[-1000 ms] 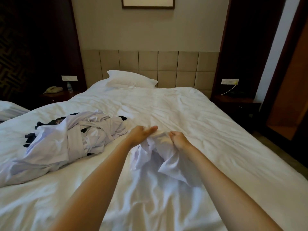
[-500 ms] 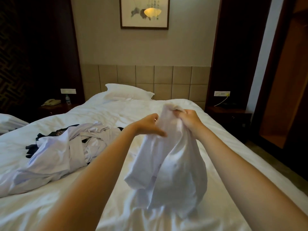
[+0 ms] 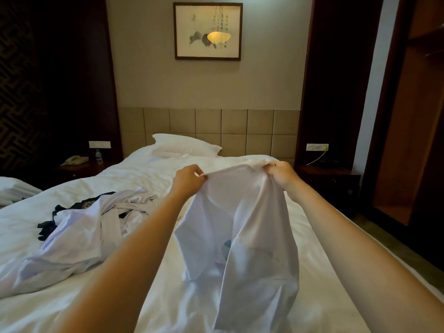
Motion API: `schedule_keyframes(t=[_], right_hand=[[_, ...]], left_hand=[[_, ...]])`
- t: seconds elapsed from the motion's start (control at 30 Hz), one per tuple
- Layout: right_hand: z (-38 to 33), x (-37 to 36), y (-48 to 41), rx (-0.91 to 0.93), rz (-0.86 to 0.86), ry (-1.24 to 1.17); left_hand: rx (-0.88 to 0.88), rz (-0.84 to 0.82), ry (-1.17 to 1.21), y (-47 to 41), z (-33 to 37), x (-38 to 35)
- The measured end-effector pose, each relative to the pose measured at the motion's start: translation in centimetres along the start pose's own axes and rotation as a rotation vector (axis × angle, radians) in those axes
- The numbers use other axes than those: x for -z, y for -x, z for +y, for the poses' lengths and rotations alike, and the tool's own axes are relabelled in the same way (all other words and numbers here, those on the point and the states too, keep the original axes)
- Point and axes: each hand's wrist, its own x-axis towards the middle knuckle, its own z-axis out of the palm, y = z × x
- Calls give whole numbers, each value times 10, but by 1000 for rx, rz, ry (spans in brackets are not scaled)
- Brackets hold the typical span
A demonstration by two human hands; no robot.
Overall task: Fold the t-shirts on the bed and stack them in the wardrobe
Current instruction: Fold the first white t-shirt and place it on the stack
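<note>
Fingers (image 3: 195, 171) of the left hand (image 3: 188, 180) are curled in, and with the thumb they pinch the top edge of a white t-shirt (image 3: 240, 224). The right hand (image 3: 282, 175) is closed in a loose fist round a bunch of the same edge. The garment hangs between the two hands above the bed (image 3: 341, 267), twisted and creased. Its lower part seems to trail onto the sheet.

The step in hand looks like opening the shirt out before folding. To do it well, each hand should probably work outward along the edge to a shoulder seam, the right letting its bunched cloth slip until only the seam is held. A short shake would then let the body drop straight. The bare sheet directly below is the likely place to lay it flat, well apart from the heap of clothes (image 3: 79, 234) on the left, so that nothing gets caught up. The wardrobe (image 3: 406, 152) stands open at the right, beyond the bed.

Both forearms reach forward and slightly inward from the lower corners of the view. The hands are raised at the same height and near one another, with their backs toward the camera and their knuckles uppermost.
</note>
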Motion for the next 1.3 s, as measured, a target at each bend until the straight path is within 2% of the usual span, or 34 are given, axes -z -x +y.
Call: schedule_keyframes(t=[0.07,0.13,0.27,0.5,0.57,0.63,0.67,0.73,0.83,0.93,1.0,1.07,1.2,1.3], right_hand=[[-5,0,0,-31,6,-94],[-11,0,-2,-62,84,-157],[-23,9,-6,-12,172,-130],[-27,21,-13,110,342,-40],[-24,20,-14,180,288,-82],[-20,19,-11,220,123,-87],[-18,20,-8,249,18,3],[-16,22,0,334,-142,355],[-18,14,16,475,-289,840],[-11,10,21,530,-350,1227],[-5,12,17,522,-352,1331],[-2,16,12,507,-342,1297],[6,36,-8,321,-182,802],[16,61,-18,144,-13,579]], left_hand=[[23,54,91,-1,3,-1],[16,132,185,-1,11,0],[-15,260,258,-5,28,9],[-83,126,216,-8,45,8],[-94,115,240,-8,48,5],[-72,100,233,-10,49,5],[-61,97,216,-11,48,6],[-49,92,161,-15,45,10],[-20,88,89,-21,35,14],[4,78,49,-27,26,18],[0,33,43,-29,23,20],[-13,-65,88,-29,20,22],[4,-388,230,-21,14,42],[45,-530,315,-18,10,57]])
